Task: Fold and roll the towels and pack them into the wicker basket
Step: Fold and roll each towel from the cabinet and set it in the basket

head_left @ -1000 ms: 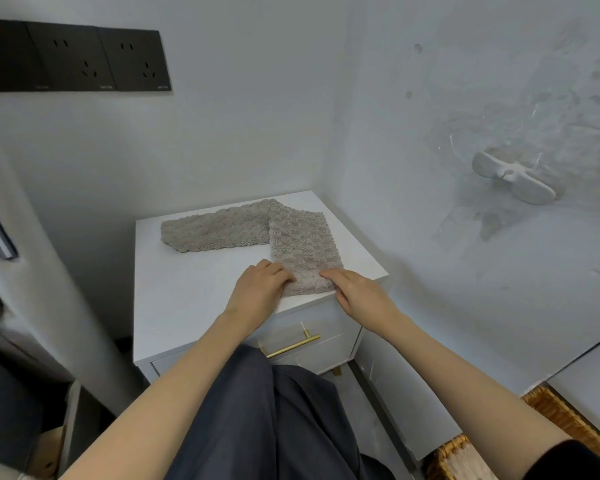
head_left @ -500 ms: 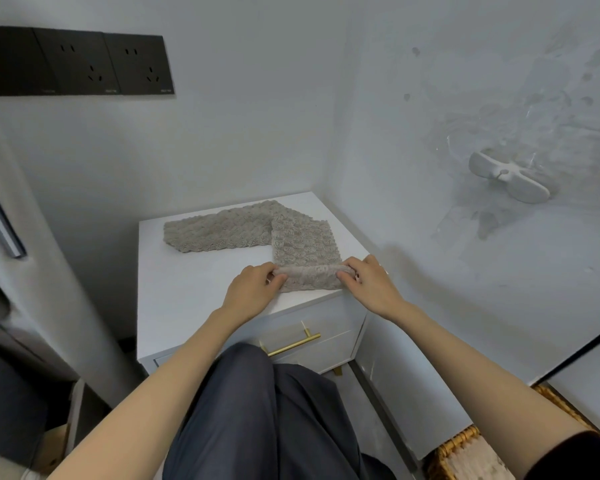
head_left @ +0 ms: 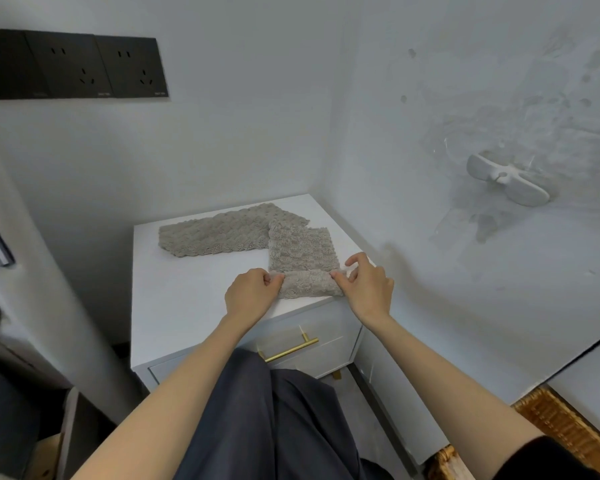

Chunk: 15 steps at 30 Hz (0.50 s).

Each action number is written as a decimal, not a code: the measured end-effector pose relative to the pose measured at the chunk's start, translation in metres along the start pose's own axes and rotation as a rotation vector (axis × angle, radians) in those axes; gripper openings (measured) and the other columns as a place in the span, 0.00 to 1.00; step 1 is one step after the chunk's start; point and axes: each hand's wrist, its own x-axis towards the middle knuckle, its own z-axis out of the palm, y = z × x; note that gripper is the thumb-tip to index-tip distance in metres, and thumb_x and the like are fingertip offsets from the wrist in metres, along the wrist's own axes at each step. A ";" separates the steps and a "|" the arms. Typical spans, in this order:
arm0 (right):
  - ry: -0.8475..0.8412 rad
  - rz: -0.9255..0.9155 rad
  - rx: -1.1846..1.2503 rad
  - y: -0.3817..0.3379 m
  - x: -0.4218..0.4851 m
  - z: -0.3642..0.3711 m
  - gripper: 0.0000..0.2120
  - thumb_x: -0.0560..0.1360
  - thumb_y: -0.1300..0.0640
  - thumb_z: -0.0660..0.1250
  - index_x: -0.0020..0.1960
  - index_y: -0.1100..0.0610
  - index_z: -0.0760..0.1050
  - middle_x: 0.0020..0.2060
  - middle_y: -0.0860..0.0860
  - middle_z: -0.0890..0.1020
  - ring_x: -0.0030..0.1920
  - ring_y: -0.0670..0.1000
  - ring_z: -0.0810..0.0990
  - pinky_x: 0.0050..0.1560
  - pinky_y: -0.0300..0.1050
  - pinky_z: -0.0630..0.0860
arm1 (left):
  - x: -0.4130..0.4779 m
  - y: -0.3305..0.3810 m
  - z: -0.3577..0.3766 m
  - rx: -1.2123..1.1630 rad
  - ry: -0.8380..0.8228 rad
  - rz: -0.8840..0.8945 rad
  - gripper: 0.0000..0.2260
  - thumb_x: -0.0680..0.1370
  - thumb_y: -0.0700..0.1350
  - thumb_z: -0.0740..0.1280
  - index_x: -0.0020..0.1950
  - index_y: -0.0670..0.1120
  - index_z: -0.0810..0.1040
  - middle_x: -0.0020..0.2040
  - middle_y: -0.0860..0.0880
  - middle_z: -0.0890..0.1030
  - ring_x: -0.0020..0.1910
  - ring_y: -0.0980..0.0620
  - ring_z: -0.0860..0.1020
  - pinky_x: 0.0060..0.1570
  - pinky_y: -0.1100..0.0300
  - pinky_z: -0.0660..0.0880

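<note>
A beige textured towel (head_left: 302,247) lies folded into a long strip on the white nightstand (head_left: 187,299), pointing toward me, its near end rolled up a turn. A second folded towel (head_left: 212,233) of the same kind lies crosswise behind it. My left hand (head_left: 252,294) pinches the left end of the roll. My right hand (head_left: 364,284) pinches the right end with thumb and forefinger, other fingers lifted. The wicker basket (head_left: 548,420) shows at the lower right on the floor, mostly cut off by the frame and my arm.
The nightstand stands in a corner between two white walls and has a drawer with a brass handle (head_left: 291,348). A white hook (head_left: 506,178) sticks out of the right wall. Black sockets (head_left: 73,65) sit high on the back wall. My dark-clothed knee (head_left: 274,420) is just below the drawer.
Both hands lifted the near end of the towel and turned it over away from me, starting a small roll that has moved slightly farther along the strip.
</note>
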 end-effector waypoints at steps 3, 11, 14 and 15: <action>0.154 -0.247 -0.005 -0.010 -0.007 0.000 0.08 0.75 0.59 0.67 0.55 0.54 0.77 0.51 0.49 0.80 0.55 0.53 0.74 0.57 0.49 0.66 | 0.002 0.000 0.001 -0.012 -0.008 -0.009 0.21 0.78 0.56 0.62 0.29 0.47 0.64 0.26 0.53 0.68 0.27 0.53 0.68 0.28 0.60 0.61; -0.152 -0.699 -0.101 -0.028 -0.037 0.029 0.18 0.78 0.67 0.61 0.68 0.64 0.71 0.67 0.57 0.74 0.70 0.58 0.70 0.73 0.59 0.59 | 0.005 0.001 -0.001 -0.002 -0.040 -0.046 0.21 0.76 0.55 0.63 0.27 0.48 0.64 0.25 0.52 0.70 0.28 0.51 0.70 0.28 0.61 0.61; -0.156 -0.761 -0.185 -0.019 -0.033 0.025 0.19 0.78 0.67 0.62 0.68 0.65 0.70 0.67 0.58 0.73 0.69 0.59 0.70 0.72 0.58 0.62 | 0.006 0.004 -0.002 0.027 -0.047 -0.049 0.20 0.76 0.54 0.62 0.28 0.47 0.64 0.27 0.51 0.71 0.28 0.51 0.70 0.28 0.61 0.61; -0.168 -0.765 -0.205 -0.015 -0.030 0.022 0.19 0.78 0.66 0.62 0.69 0.64 0.70 0.67 0.58 0.73 0.69 0.59 0.70 0.72 0.56 0.62 | 0.007 0.005 -0.002 0.043 -0.052 -0.047 0.19 0.77 0.53 0.61 0.28 0.47 0.64 0.27 0.51 0.70 0.30 0.50 0.70 0.29 0.61 0.62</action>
